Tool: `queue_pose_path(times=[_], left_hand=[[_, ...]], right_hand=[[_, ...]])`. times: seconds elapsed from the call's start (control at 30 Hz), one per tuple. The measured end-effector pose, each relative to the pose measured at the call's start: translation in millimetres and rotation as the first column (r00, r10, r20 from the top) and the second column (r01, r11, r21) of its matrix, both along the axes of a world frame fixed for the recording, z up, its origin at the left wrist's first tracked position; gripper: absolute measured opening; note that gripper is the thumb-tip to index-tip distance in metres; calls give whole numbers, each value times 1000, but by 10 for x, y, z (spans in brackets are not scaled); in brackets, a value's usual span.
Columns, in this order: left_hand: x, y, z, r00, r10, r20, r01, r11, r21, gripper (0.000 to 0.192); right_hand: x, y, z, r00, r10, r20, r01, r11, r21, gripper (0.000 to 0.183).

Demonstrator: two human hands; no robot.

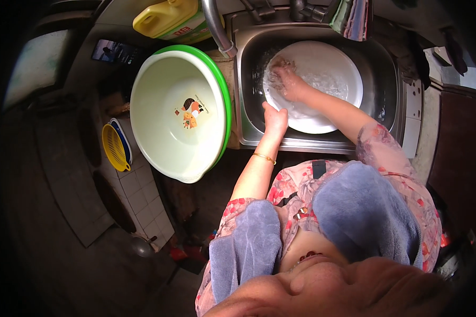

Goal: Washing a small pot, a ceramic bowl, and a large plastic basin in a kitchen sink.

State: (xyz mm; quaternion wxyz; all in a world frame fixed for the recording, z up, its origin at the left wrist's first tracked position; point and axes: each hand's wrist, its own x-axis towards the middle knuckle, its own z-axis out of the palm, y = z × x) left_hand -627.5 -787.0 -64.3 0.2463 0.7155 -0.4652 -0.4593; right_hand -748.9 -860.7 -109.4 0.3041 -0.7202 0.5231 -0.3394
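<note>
A round white basin holding rippled water sits in the stainless steel sink. My right hand is inside the basin near its left side, with water splashing about the fingers; whether it grips anything there cannot be made out. At the basin's lower left rim is my left hand, thumb up and the other fingers curled out of sight at the rim. Left of the sink, a large pale green basin with a printed cartoon picture rests against or in a bright green basin.
A metal faucet spout arches between the basins. Behind them stands a yellow plastic jug, with a lit phone nearby. A yellow colander lies at the left. Folded cloths hang over the sink's back right.
</note>
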Motion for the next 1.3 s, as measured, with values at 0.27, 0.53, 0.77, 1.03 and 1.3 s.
queue_pose_path(times=[0.27,0.53,0.77,1.03,1.3], left_hand=[[-47,35,154,999,8,45,0,985,-172,37],[-93,62,227,989,123,77,-98,958,-268,33],[-135,76,240,987,113,110,-76,951,-300,29],[-175,76,210,997,-13,79,37,949,-313,31],[-215,62,107,995,-41,-86,20,971,-238,47]], right_hand=[[-31,-192,480,912,213,-351,-274,953,-133,42],[-781,-420,155,718,-62,-693,-195,939,-285,50],[-1308,178,23,366,10,-930,-338,933,-123,57],[-844,479,-215,750,-140,-646,196,980,15,51],[-113,153,-63,756,-330,566,83,905,417,50]])
